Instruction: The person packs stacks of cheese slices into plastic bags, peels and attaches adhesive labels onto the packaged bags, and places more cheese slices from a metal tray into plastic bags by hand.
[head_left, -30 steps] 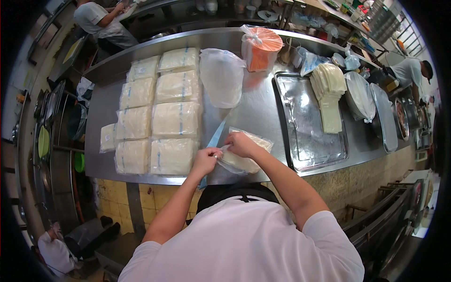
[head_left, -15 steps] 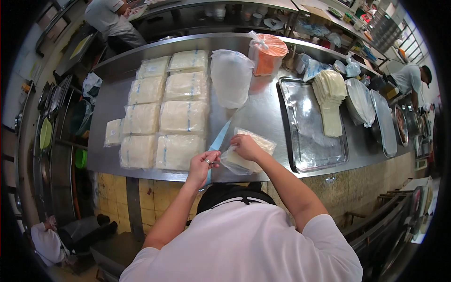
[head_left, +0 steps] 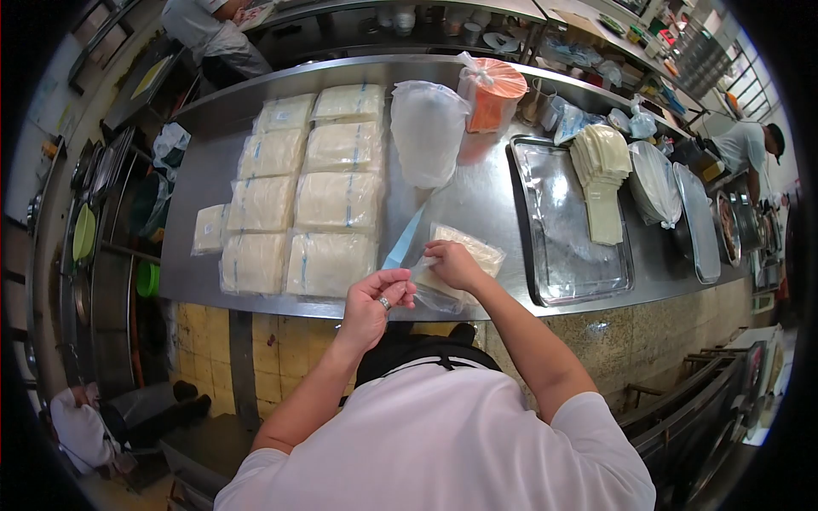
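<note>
My left hand [head_left: 379, 305], with a ring on one finger, is raised at the table's front edge. Its fingers are pinched together; whatever is between them is too small to make out. A light blue strip [head_left: 404, 244] lies just beyond it on the steel. My right hand [head_left: 454, 266] grips the near left part of a clear plastic bag [head_left: 484, 253] holding pale, flat sheets. The bag's loose end [head_left: 436, 296] spreads between my hands. To the left, several filled bags of pale sheets [head_left: 339, 201] lie in two columns, with a smaller bag [head_left: 210, 228] beside them.
A whitish plastic bag [head_left: 428, 136] and a bag of orange contents [head_left: 487, 106] stand at the back. On the right, a metal tray [head_left: 567, 272] carries stacked pale sheets [head_left: 603, 192]. Co-workers [head_left: 740, 145] are around the room, one at the far left [head_left: 204, 34].
My left hand has risen towards me and its fingers have turned inward, off the blue strip. The strip's near end no longer hangs past the table edge. My right hand stays on the bag.
</note>
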The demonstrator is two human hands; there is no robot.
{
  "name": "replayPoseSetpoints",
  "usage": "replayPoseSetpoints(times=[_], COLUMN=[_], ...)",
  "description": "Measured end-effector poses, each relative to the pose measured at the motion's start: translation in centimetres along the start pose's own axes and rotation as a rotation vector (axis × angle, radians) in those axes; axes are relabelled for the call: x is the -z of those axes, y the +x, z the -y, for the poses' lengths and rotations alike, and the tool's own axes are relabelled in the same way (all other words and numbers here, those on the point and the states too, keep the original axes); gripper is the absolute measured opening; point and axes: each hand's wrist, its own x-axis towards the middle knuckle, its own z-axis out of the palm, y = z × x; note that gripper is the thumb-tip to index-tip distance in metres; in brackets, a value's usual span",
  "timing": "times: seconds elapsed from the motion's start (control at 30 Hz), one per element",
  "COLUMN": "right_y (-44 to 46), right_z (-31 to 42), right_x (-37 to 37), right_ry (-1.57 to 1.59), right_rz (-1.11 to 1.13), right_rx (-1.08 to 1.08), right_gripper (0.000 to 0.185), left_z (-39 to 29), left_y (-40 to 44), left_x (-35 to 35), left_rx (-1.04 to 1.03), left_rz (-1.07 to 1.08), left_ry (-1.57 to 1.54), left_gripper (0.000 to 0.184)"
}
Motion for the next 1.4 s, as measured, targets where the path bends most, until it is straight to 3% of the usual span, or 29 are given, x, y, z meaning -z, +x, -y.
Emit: replayPoseSetpoints(times=[0.3, 0.8, 1.2, 1.4], right_y=[-0.8, -1.1, -1.5, -1.3], right_z=[0.7, 1.0, 1.3, 1.0], right_x=[0.1, 0.1, 0.4, 0.4], right_ry=[0.059, 0.051, 0.043, 0.031], right_rz=[-0.009, 0.001, 0.01, 0.035], right_rx=[-0.033, -0.007, -0.023, -0.012], right_gripper=[0.038, 0.038, 0.037, 0.037], left_z=[-0.6, -2.1, -1.6, -0.1], left_y=[-1.8, -4.3, -6.2, -7.2], left_x=[-0.4, -1.1, -0.4, 1.3], left_rx=[-0.102, -0.188, -0.181, -0.119], left_rz=[0.174, 0.318, 0.179, -0.125], left_ry=[-0.256, -0.288, -0.129, 0.128], left_gripper=[0.013, 0.021, 0.033, 0.018])
